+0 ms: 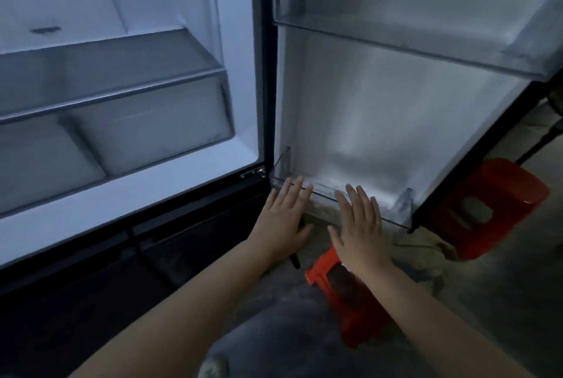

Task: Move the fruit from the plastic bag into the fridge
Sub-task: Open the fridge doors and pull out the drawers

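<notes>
Both flat hands, left hand (281,219) and right hand (359,229), reach toward the fridge (256,72) door bin (323,190).

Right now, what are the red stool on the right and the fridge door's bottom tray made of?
Red stool: probably moulded plastic, smooth with a slight shine. Door tray: likely clear plastic, since you can see through its wall.

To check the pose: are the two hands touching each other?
Apart. The head view shows a clear gap between the left hand and the right hand, both open.
</notes>
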### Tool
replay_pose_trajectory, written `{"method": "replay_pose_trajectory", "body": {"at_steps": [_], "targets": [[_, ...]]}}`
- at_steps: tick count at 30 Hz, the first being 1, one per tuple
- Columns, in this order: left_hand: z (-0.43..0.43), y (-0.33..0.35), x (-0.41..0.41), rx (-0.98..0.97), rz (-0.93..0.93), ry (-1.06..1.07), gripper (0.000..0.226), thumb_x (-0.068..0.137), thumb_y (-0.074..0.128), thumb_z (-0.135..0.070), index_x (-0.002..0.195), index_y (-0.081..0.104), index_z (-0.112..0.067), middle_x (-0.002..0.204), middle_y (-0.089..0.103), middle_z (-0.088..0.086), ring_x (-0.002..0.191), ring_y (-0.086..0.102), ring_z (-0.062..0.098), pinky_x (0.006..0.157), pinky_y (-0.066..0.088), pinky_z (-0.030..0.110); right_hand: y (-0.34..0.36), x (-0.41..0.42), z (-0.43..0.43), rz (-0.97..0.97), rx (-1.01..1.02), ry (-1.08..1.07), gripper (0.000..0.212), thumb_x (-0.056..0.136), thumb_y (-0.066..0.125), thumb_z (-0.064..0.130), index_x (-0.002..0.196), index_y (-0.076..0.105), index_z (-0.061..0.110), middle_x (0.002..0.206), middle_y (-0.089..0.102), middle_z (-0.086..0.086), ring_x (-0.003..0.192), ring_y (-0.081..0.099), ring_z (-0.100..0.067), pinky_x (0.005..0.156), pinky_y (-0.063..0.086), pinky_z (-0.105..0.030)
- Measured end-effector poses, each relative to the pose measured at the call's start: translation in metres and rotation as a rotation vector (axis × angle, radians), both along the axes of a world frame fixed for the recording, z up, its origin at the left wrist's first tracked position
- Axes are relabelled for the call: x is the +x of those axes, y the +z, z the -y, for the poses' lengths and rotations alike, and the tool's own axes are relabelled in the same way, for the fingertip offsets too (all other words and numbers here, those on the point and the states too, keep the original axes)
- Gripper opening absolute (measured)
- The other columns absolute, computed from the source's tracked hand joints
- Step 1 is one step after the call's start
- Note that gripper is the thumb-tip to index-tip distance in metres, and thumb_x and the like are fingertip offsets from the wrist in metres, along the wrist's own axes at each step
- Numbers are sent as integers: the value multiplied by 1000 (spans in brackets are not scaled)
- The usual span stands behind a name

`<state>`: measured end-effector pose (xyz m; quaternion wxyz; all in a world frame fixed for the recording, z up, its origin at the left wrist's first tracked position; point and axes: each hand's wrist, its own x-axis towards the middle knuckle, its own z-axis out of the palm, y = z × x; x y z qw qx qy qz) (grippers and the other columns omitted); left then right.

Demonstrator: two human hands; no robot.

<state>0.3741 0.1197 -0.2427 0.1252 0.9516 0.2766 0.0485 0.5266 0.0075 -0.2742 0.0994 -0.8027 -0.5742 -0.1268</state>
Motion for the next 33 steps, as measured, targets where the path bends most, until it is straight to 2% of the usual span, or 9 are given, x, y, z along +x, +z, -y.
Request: {"method": "replay_pose_trajectory", "body": {"at_steps": [3,6,10,14,18,22,26,30,33], "targets": [[-17,0,-40,-80,61,115,75,95,42,-46,151,-4,-26,158,-13,-3,144,-17,16,119,-2,40,2,-35,-34,-30,-11,83,72,85,60,33,145,26,11,152,26,-14,143,15,-29,115,3,-44],[-43,5,-85,-86,109,232,75,95,42,-46,151,-1,-24,159,-10,-2,144,-15,16,119,0,40,9,-72,-77,-15,-21,182,73,86,57,37,146,25,11,152,26,-15,142,18,-30,116,5,-45],[-93,17,-158,12,77,359,73,96,40,-45,151,-2,-21,159,-10,1,145,-13,20,118,-1,40,20,-124,-147,7,-37,292,78,82,63,42,145,30,10,151,28,-16,141,20,-31,114,13,-47],[-154,31,-237,112,-2,474,74,96,38,-45,151,-5,-21,158,-13,3,145,-14,22,118,-1,40,32,-180,-224,-57,0,330,79,79,68,37,143,32,7,149,30,-20,139,20,-33,114,12,-45],[-202,45,-297,211,-52,553,76,95,40,-40,150,-6,-19,158,-15,6,145,-15,24,118,-2,43,47,-233,-288,-129,43,366,72,84,58,37,143,30,8,149,30,-19,138,17,-30,113,7,-38],[-236,56,-329,224,-62,644,76,93,42,-33,150,-7,-19,157,-18,5,144,-16,25,117,-5,45,61,-274,-332,-201,44,455,74,88,57,33,149,18,13,157,11,-11,145,8,-29,116,8,-39],[-259,57,-348,234,-103,719,78,93,43,-33,150,-8,-18,158,-17,3,143,-19,25,116,-6,46,74,-294,-366,-208,39,538,73,92,51,36,150,12,15,159,3,-5,146,0,-23,116,4,-37],[-278,58,-347,242,-132,750,77,93,43,-32,150,-6,-17,158,-15,1,144,-17,25,117,-6,45,73,-297,-396,-152,51,599,72,93,51,36,150,14,13,158,9,-7,146,-1,-23,118,3,-39],[-280,58,-340,242,-106,795,76,92,44,-31,151,-4,-17,159,-7,1,145,-11,24,117,-3,43,69,-295,-403,-120,66,629,73,89,58,31,149,20,11,155,21,-11,145,8,-27,118,8,-41]]}}
